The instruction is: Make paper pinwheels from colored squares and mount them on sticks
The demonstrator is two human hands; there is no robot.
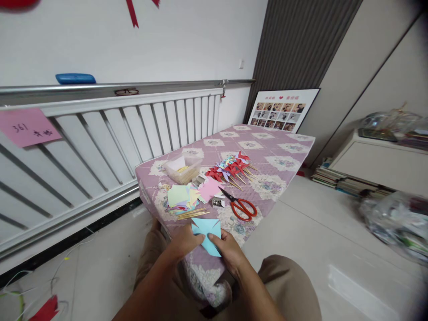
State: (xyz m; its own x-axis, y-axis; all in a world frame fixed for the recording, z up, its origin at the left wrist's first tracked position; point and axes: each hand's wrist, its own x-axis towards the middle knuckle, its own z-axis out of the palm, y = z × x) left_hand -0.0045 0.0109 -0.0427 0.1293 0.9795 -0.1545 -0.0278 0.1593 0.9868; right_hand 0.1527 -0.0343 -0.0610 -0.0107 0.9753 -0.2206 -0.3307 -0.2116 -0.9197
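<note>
Centrally, both hands grip a light-blue paper square at the near end of the cloth-covered table. The left hand pinches it at nine o'clock and the right hand at three, each thumb pressed on the upper face; the fingers beneath are hidden. Taking the square as the clock's centre, a bundle of thin sticks lies just beyond at eleven o'clock, then a pile of coloured paper. Toward twelve, a small open box holds dark, shiny pieces too small to identify. Farther out at eleven, a translucent plastic tub contains yellowish sticks and a white sheet. Red-handled scissors lie between one and two; finished pinwheels are heaped at one. The square is plain and matte, with diagonal slits gaping at its two far corners.
</note>
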